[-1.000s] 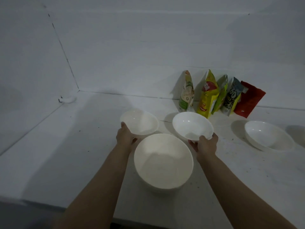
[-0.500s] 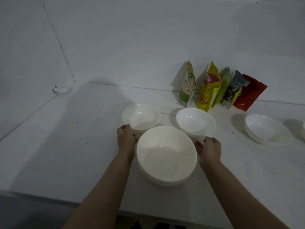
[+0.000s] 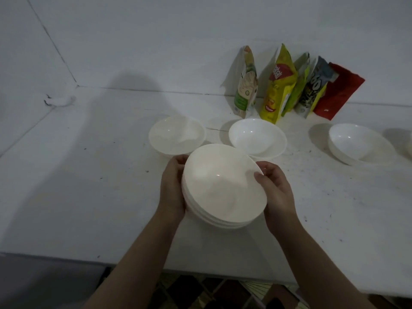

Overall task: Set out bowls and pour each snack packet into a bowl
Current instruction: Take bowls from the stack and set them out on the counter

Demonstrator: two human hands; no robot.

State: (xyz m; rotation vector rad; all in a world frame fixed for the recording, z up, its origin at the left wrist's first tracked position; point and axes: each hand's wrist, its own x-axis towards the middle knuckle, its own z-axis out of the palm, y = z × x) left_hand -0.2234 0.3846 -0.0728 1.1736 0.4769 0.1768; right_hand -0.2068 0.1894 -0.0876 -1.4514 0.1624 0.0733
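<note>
Both hands have closed in: left hand (image 3: 172, 188) and right hand (image 3: 275, 192) grip the apparently raised bowl stack (image 3: 223, 186).

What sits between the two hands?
In the head view, the stack of bowls sits between the left hand and right hand; both grip its rim.

One head-worn wide-angle view looked forward and down, close over the white counter (image 3: 89, 197), facing the back wall (image 3: 200, 41) and its left corner; forearms entered from the bottom edge.
</note>
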